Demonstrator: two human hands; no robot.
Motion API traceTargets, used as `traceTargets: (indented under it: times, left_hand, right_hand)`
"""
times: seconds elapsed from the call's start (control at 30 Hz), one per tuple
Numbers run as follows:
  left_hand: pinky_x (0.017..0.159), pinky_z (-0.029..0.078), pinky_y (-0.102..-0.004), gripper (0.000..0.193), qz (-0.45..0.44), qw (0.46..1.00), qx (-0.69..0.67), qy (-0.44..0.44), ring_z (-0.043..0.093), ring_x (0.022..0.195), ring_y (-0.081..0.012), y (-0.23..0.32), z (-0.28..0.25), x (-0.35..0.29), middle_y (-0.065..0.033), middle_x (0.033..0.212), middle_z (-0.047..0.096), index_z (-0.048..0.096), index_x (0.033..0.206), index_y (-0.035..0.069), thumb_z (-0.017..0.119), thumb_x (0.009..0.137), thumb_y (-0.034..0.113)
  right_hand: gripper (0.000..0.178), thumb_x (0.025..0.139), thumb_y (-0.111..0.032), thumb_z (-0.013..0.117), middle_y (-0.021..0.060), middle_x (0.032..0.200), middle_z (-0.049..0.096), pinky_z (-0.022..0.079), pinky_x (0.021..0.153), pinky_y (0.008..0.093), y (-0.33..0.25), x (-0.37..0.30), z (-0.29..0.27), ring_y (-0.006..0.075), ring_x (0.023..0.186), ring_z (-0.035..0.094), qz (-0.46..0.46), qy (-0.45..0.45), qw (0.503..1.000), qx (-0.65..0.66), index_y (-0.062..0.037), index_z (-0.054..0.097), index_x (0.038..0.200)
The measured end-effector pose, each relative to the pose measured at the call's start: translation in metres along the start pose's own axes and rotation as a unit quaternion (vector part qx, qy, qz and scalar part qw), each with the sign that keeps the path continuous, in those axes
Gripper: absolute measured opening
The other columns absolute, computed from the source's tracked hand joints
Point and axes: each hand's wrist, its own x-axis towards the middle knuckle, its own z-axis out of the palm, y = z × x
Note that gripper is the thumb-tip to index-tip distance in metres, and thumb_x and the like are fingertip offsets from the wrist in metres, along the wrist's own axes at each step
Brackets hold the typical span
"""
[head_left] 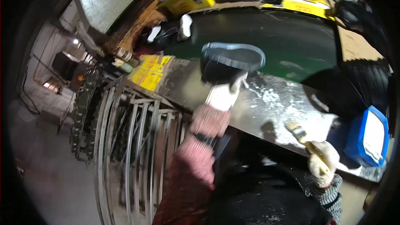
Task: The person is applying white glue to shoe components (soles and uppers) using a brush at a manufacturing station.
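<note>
My gloved left hand [224, 95] is raised over the metal bench and closed on a black shoe [221, 66]. The shoe's sole outline is edged in pale blue-grey, and motion blurs it slightly. At the bench's near edge, on the right, my gloved right hand [323, 162] is wrapped round the handle of a brush [296, 131]. Its bristles point away to the left, low over white smears on the metal. Just right of that hand stands a blue plastic container [352, 143] with white material inside its opening.
Beyond the metal bench [256, 118] runs a dark green belt [291, 37], with black-and-white shoes [184, 27] at its far left. Yellow boxes [191, 2] of clutter line the back. A metal rack [131, 141] stands left of my arm; black pleated material [358, 85] lies at right.
</note>
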Motion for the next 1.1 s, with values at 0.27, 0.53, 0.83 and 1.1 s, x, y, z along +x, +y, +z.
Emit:
traceTargets:
  times: [0.27, 0.53, 0.83, 1.1]
  left_hand:
    - [0.052, 0.052, -0.0244, 0.027, -0.308, 0.737, -0.601, -0.018, 0.065, 0.062, -0.0151, -0.028, -0.029, 0.007, -0.0111, 0.083, 0.067, 0.061, 0.105, 0.005, 0.055, 0.097, 0.029]
    - [0.086, 0.049, -0.041, 0.039, -0.706, 0.651, -0.13, -0.247, 0.063, 0.103, -0.0333, 0.011, -0.104, -0.468, -0.0197, 0.11, 0.066, 0.061, 0.116, 0.001, 0.056, 0.092, 0.032]
    - [0.083, 0.05, -0.045, 0.039, -0.817, 0.505, 0.275, 0.044, 0.063, 0.091, -0.0355, -0.061, -0.123, -0.651, -0.0212, 0.092, 0.066, 0.065, 0.111, 0.003, 0.061, 0.087, 0.035]
    - [0.08, 0.051, -0.045, 0.038, -0.822, 0.508, -0.143, 0.213, 0.063, 0.087, -0.033, -0.054, -0.107, -0.689, -0.0196, 0.092, 0.065, 0.063, 0.112, 0.004, 0.063, 0.087, 0.034]
  right_hand:
    - [0.038, 0.093, -0.023, 0.057, 0.0152, 0.096, 0.06, 0.049, 0.073, 0.0304, 0.009, 0.001, -0.009, 0.0212, 0.079, 0.06, -0.079, -0.049, 0.996, 0.015, 0.008, 0.056, 0.114]
    - [0.032, 0.1, -0.016, 0.051, 0.0132, 0.098, 0.065, 0.045, 0.07, 0.0256, -0.042, -0.003, 0.044, 0.013, 0.077, 0.055, -0.042, -0.094, 0.993, -0.053, 0.0069, 0.055, 0.122]
    - [0.031, 0.1, -0.012, 0.05, 0.015, 0.118, 0.063, 0.048, 0.092, 0.0306, -0.089, -0.026, 0.06, 0.0218, 0.107, 0.06, -0.017, -0.135, 0.979, -0.153, 0.0043, 0.054, 0.126]
    - [0.031, 0.096, -0.017, 0.058, 0.0149, 0.108, 0.064, 0.049, 0.088, 0.0307, -0.114, -0.036, 0.08, 0.0222, 0.097, 0.062, -0.054, -0.088, 0.972, -0.21, 0.0062, 0.059, 0.116]
